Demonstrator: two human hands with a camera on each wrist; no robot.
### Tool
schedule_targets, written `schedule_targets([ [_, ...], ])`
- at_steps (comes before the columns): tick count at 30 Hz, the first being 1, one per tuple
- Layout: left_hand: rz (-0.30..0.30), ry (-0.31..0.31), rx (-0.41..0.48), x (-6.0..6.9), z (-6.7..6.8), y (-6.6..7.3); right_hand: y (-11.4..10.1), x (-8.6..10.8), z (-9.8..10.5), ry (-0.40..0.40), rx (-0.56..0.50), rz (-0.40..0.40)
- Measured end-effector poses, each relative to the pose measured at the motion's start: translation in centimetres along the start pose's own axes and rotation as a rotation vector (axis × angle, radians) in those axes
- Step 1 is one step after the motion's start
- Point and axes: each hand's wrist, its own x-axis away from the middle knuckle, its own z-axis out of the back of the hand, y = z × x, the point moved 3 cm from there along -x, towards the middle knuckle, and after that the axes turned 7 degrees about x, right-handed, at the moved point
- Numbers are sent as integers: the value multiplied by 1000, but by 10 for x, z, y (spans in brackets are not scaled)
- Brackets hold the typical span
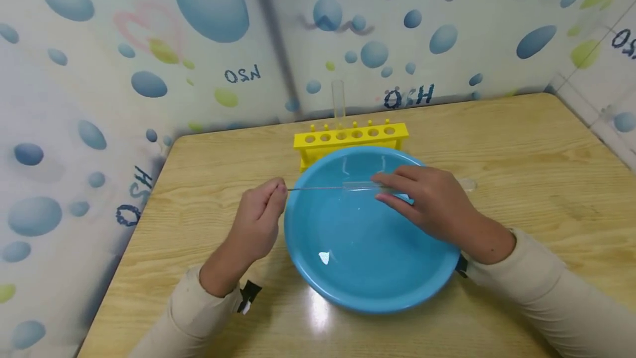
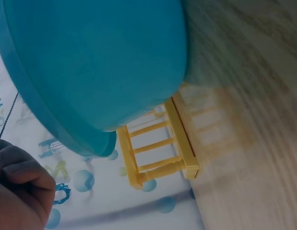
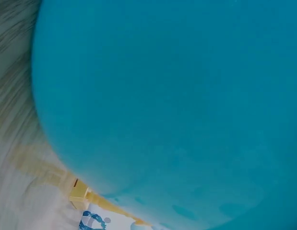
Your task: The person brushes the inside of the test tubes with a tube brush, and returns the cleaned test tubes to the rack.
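Over a blue basin, the right hand holds a clear glass tube level between thumb and fingers, its mouth pointing left. The left hand, left of the rim, grips a thin wire-like rod in curled fingers; the rod runs right into the tube's mouth. What sits at the rod's far end is hidden by the right hand. In the left wrist view the left hand shows curled fingers beside the basin. The right wrist view shows the basin's side but no hand.
Behind the basin stands a yellow rack with one clear tube upright in it. Another clear glass end shows right of the right hand. A patterned wall rises behind the wooden table.
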Motion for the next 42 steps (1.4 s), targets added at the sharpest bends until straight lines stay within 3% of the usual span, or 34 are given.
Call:
schedule_targets([
  [3, 41, -20, 0, 1, -3, -2, 2, 0, -2, -5, 13, -1],
  [9, 51, -41, 36, -1, -11, -6, 2, 1, -7, -18, 17, 8],
  [14, 31, -72, 59, -4, -18, -8, 2, 2, -9, -24, 6, 17],
  [21, 29, -139, 6, -7, -26, -10, 3, 3, -13, -57, 17, 25],
  [27, -34, -183, -38, -8, -31, -16, 2, 3, -15, -45, 26, 31],
  [34, -102, -181, -29, -6, -32, -21, 2, 3, -13, -21, 5, -10],
  [42, -89, -164, -91, -5, -31, -23, 3, 4, -12, -22, -19, -52],
])
